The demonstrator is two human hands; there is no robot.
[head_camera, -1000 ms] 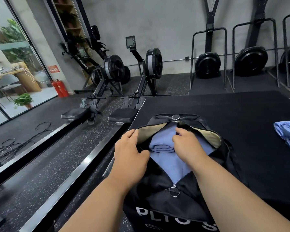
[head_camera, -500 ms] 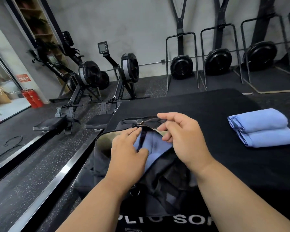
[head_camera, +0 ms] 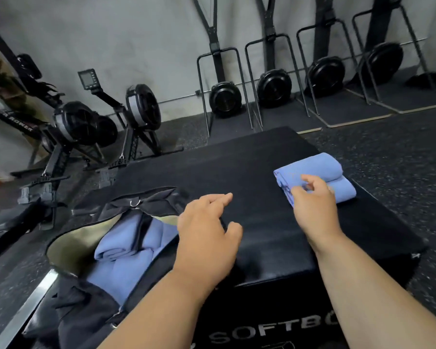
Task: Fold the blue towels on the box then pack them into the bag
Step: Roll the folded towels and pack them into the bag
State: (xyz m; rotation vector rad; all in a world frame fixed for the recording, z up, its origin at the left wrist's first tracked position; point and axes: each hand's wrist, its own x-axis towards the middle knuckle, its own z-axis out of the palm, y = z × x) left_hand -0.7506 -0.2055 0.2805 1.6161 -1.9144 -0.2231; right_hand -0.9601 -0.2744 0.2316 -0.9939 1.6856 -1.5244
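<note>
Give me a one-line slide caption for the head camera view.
Right hand reaches the folded blue towels on the black box; left hand hovers beside the open bag.

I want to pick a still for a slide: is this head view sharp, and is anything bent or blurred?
Head view: wide-angle bend curves the racks and wall at the edges; both the left hand and the right hand are slightly motion-smeared; the folded blue towels and the box read clearly; light is dim and even, no glare.

Bare black box top (head_camera: 249, 177) lies open between my left hand (head_camera: 207, 233) and my right hand (head_camera: 312, 205). At lower left, a black strap (head_camera: 142, 229) crosses the bag's (head_camera: 68, 250) open mouth.
</note>
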